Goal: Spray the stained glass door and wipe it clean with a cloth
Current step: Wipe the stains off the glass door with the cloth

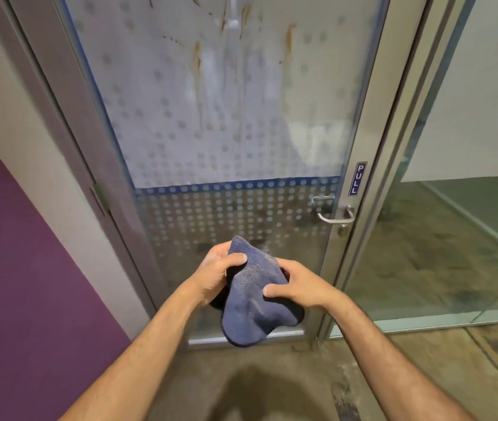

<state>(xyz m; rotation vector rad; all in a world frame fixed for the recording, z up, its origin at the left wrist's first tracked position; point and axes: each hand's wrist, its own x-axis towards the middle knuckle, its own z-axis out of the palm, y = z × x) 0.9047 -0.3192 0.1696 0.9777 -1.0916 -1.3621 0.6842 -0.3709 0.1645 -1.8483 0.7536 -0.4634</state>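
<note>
While the glass door waits behind, both hands are busy with the blue cloth [252, 294] near the camera, low in the middle of the scene. The left hand [217, 273] has its grip closed on the upper left edge of the cloth, thumb on top, and the right hand [298, 285] has its grip closed on the right edge, so the cloth hangs between them in a loose fold, not touching the door. No spray bottle is in view.

Farther away stands the glass door [229, 123] in its metal frame [372, 147]. Brown stains [196, 65] run down the upper part of the glass, and the middle looks wet with pale streaks, so I judge the spraying is already done and the wiping is not yet begun. The step in hand seems to be folding or bunching the cloth into a pad.

The next move calls for lifting the cloth high, up to the stains in the far upper part, pressing it flat on the glass and wiping downward with firm strokes. The door handle [334, 215] at the right, under the PULL sign [357, 178], should be avoided by the strokes
</note>
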